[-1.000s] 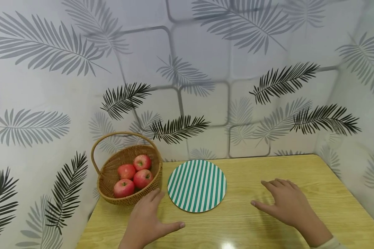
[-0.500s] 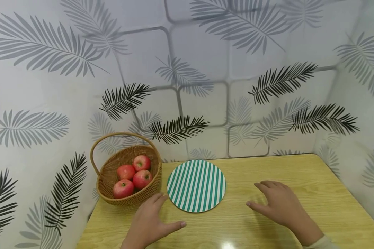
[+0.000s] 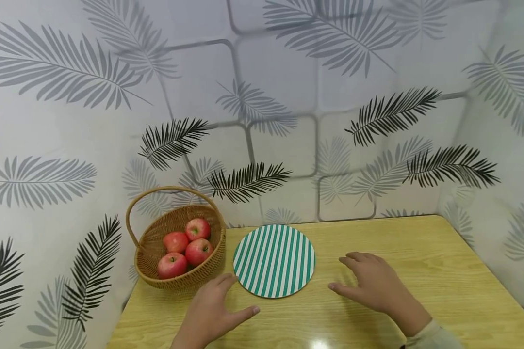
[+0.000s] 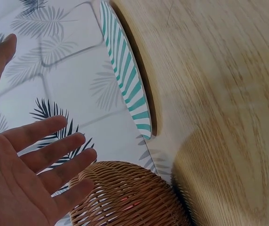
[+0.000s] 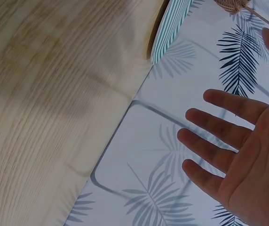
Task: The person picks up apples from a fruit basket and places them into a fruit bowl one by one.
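Both hands hover low over the near part of the wooden table [image 3: 419, 252], palms down, fingers straight and spread, holding nothing; the wrist views confirm flat, empty palms. Left hand [image 3: 209, 312] sits near left, fingertips just short of the basket [image 3: 174, 283] wall and beside the near-left edge of the striped plate [image 3: 274, 260], not touching either as far as the head view shows. Right hand [image 3: 373, 286] is near right of the plate. Change over the last second: the right hand has slid leftward toward the plate, closing most of the gap, still apart from the rim; the left hand has barely moved. Judgement: the right hand is closing on the plate while the left holds station by the basket. Plate lies flat on the table at centre, round, so no long axis; its green-white stripes run near-left to far-right. Further back left, the basket stands upright, handle arched over four red apples [image 3: 185, 247], against the leaf-patterned wall [image 3: 288, 97].
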Motion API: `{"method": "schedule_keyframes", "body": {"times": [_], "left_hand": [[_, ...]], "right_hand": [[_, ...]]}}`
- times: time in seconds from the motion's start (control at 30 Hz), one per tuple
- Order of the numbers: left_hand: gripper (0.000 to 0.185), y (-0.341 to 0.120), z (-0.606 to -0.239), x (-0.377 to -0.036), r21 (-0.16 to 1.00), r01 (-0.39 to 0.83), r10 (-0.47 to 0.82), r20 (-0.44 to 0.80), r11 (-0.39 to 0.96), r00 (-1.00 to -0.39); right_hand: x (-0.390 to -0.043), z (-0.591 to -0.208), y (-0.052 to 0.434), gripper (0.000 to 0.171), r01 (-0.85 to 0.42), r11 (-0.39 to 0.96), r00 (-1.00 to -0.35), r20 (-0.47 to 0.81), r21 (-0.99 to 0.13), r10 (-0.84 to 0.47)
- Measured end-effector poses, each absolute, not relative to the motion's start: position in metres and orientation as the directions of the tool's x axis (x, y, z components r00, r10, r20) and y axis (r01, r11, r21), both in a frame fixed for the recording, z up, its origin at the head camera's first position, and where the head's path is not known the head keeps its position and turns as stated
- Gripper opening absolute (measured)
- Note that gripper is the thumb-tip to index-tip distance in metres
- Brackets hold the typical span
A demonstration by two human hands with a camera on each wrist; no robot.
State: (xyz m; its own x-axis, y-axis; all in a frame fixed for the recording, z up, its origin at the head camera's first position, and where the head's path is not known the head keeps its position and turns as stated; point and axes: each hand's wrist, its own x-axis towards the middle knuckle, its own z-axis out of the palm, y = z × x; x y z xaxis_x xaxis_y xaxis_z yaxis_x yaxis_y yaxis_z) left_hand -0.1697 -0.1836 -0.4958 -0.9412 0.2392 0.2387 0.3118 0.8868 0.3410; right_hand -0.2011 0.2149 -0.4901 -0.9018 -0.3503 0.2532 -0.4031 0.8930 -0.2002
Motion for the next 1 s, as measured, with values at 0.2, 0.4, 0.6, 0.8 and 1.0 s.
{"method": "schedule_keyframes", "body": {"times": [0.2,0.4,0.6,0.8,1.0], "left_hand": [[0.089,-0.182,-0.495,-0.17,0.347,0.336,0.261,0.246,0.875,-0.933],[0.085,-0.181,-0.498,-0.172,0.364,0.358,0.281,0.248,0.86,-0.927],[0.088,-0.179,-0.506,-0.177,0.379,0.36,0.288,0.236,0.852,-0.928],[0.088,-0.177,-0.508,-0.181,0.399,0.366,0.299,0.221,0.841,-0.928],[0.087,-0.176,-0.511,-0.185,0.4,0.391,0.324,0.227,0.829,-0.918]], "right_hand": [[-0.206,-0.494,0.206,0.082,-0.421,0.878,-0.899,0.235,-0.226,-0.371],[-0.209,-0.497,0.195,0.078,-0.434,0.867,-0.893,0.245,-0.245,-0.378],[-0.215,-0.489,0.18,0.079,-0.438,0.853,-0.897,0.206,-0.286,-0.392],[-0.222,-0.49,0.166,0.083,-0.448,0.843,-0.893,0.188,-0.296,-0.409],[-0.225,-0.495,0.158,0.081,-0.448,0.826,-0.894,0.175,-0.343,-0.412]]}}
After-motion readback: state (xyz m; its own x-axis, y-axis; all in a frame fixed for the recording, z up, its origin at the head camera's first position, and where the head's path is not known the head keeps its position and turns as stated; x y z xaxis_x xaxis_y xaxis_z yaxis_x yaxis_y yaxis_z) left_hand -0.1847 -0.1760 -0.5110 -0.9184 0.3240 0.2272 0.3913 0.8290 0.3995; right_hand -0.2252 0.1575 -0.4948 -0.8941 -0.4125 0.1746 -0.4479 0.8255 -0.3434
